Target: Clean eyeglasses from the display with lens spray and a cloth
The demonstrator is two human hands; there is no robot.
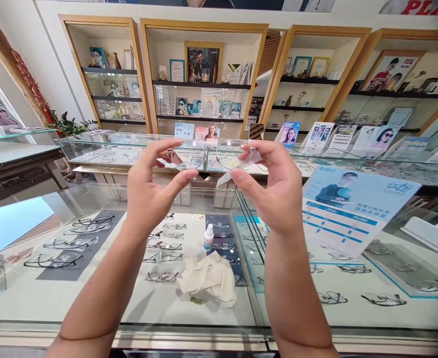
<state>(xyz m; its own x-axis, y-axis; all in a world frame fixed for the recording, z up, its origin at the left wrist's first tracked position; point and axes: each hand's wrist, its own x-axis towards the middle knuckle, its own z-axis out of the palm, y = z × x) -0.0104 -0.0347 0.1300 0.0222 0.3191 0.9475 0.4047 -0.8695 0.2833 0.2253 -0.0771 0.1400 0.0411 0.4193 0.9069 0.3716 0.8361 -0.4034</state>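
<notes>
I hold a pair of clear-lensed, thin-framed glasses (pixel 204 158) up at chest height over a glass counter. My left hand (pixel 150 194) pinches the left lens rim between thumb and fingers. My right hand (pixel 274 191) pinches the right side of the frame, with a small clear strip or tag (pixel 228 175) hanging under its fingertips. Both hands are closed on the glasses. Below them on the counter top lie a crumpled cream cloth (pixel 207 281) and a small white bottle (pixel 208 236) with a blue label.
The glass display counter (pixel 92 298) holds several rows of spectacle frames under its top. A blue-and-white leaflet stand (pixel 348 209) stands at the right. A second glass counter (pixel 103 149) and wall shelves (pixel 202 84) with pictures and brochures lie beyond.
</notes>
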